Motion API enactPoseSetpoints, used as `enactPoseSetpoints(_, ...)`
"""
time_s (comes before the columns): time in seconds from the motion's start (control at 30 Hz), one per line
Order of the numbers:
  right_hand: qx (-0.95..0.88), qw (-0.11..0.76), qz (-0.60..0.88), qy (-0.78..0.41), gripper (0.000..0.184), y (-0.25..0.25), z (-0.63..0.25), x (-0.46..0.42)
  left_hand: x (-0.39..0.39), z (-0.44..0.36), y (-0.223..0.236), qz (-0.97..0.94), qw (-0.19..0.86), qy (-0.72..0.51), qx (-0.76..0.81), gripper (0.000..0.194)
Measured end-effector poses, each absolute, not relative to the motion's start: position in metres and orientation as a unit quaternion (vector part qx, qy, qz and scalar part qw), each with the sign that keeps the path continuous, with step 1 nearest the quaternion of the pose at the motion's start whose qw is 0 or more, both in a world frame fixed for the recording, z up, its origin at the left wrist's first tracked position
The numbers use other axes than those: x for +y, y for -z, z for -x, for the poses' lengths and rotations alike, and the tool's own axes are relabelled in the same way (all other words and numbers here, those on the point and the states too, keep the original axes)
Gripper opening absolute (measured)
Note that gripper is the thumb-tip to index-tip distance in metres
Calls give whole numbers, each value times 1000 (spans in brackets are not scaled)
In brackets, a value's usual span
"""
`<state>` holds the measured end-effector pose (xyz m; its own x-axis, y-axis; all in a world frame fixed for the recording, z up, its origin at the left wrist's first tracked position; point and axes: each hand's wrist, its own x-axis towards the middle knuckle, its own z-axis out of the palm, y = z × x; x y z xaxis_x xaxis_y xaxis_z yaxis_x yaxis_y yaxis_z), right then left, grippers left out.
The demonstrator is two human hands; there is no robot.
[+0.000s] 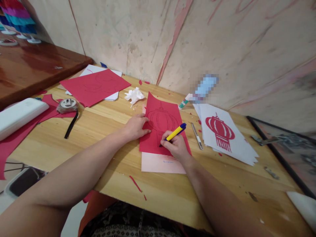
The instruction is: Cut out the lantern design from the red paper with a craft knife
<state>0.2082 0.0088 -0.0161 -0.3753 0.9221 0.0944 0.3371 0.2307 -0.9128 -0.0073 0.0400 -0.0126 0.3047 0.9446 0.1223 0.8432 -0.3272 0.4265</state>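
Note:
A sheet of red paper point(153, 144) with a lantern outline drawn on it lies in front of me, over a white sheet point(153, 166) whose lower part shows. My left hand point(136, 127) rests at the red sheet's left edge, fingers apart, thumb and fingertips on the paper. My right hand point(174, 144) grips a yellow and blue pen point(176, 131), its tip down at the lantern's fringe lines. Right of this hand lies a slim craft knife point(197, 135). Beyond it, a red paper-cut lantern point(220, 128) sits on a stack of white paper point(237, 148).
A glue stick point(185, 101) stands by the wall near a blurred-out blue object point(206, 87). Crumpled tissue point(134, 95), another drawn red sheet point(95, 87), a tape measure point(67, 105) and a white case point(22, 115) are leftward. A black-framed pane point(283, 148) borders the right.

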Motion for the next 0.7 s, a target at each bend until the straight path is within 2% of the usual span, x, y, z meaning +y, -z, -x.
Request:
enactPoseSetpoints(0.3, -714, 332, 439, -434, 6, 14, -207, 9, 40, 6, 11, -792, 147, -173, 566, 44)
enactPoseSetpoints(0.7, -704, 335, 423, -462, 7, 14, -206, 9, 39, 7, 11, -789, 150, -185, 567, 40)
